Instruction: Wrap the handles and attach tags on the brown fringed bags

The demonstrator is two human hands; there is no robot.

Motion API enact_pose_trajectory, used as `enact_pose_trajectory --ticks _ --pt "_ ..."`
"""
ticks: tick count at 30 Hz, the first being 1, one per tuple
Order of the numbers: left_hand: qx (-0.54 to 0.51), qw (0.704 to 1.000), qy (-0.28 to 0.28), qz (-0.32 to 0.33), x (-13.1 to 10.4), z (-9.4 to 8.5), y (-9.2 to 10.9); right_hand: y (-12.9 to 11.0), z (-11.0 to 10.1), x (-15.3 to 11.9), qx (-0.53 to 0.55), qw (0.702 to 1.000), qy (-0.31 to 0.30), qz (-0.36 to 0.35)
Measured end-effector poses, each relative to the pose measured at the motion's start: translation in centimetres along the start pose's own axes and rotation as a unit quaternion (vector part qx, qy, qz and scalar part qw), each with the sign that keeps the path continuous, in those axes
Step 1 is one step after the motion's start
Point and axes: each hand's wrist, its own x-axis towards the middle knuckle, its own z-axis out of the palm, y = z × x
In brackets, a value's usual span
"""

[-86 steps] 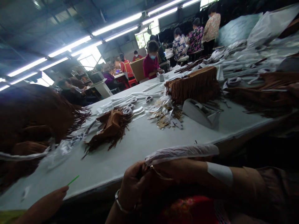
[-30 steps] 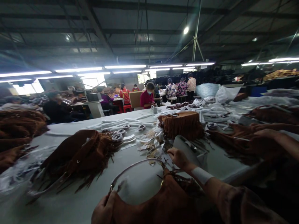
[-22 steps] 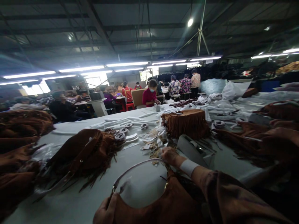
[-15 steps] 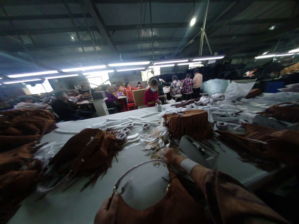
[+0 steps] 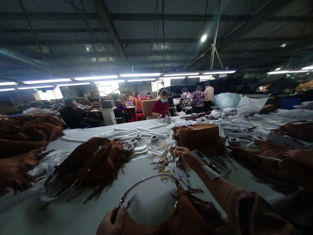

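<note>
A brown suede-like handbag [image 5: 168,218] with a curved strap and fringe lies at the near edge. My left hand [image 5: 113,220] is closed on its upper edge, by the left end of the strap [image 5: 144,178]. My right hand [image 5: 187,156] is stretched over a pile of paper scraps and tags [image 5: 163,160]. Its fingertips look pinched together above the pile; what is between them, if anything, is too small to make out. A white band [image 5: 211,172] circles the right wrist. The bag's lower part is out of view.
Brown fringed bags [image 5: 90,166] lie to the left, with more stacked [image 5: 26,130] beyond. A fringed bag [image 5: 199,137] stands past my right hand, near a grey object [image 5: 204,158]. White wrapped straps [image 5: 139,132] lie behind. Co-workers [image 5: 161,106] sit across the table.
My right hand has moved slightly up and away over the scraps, and its fingers are straighter. My left hand still grips the handbag. The view has shifted slightly.
</note>
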Motion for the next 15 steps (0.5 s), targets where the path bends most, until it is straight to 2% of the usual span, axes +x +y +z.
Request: enact_pose_trajectory --ticks 3,4,6,8,10,12,15 --pt "0.057 0.974 0.142 0.168 -0.5 -0.6 2.5 -2.8 2.2 -2.2 0.086 0.994 -0.075 -0.002" --pt "0.046 0.960 0.156 0.228 -1.0 -0.7 3.9 -3.5 3.4 -3.2 0.112 0.988 -0.105 0.003" --pt "-0.001 0.949 0.112 0.294 -2.5 -0.8 7.1 -4.9 6.2 -5.3 0.136 0.979 -0.151 0.018" --pt "-0.044 0.951 0.017 0.304 -4.0 -0.5 10.0 -6.0 9.2 -7.4 0.118 0.978 -0.170 0.032" --pt "-0.070 0.954 -0.038 0.288 -5.1 -0.1 11.9 -6.9 11.8 -9.4 0.086 0.979 -0.182 0.032" --pt "-0.108 0.959 -0.060 0.253 -5.6 0.3 12.3 -7.7 13.8 -10.9 0.076 0.975 -0.207 0.020" --pt "-0.201 0.956 -0.105 0.188 -5.6 0.4 11.3 -8.4 15.2 -12.2 0.115 0.960 -0.252 0.033"
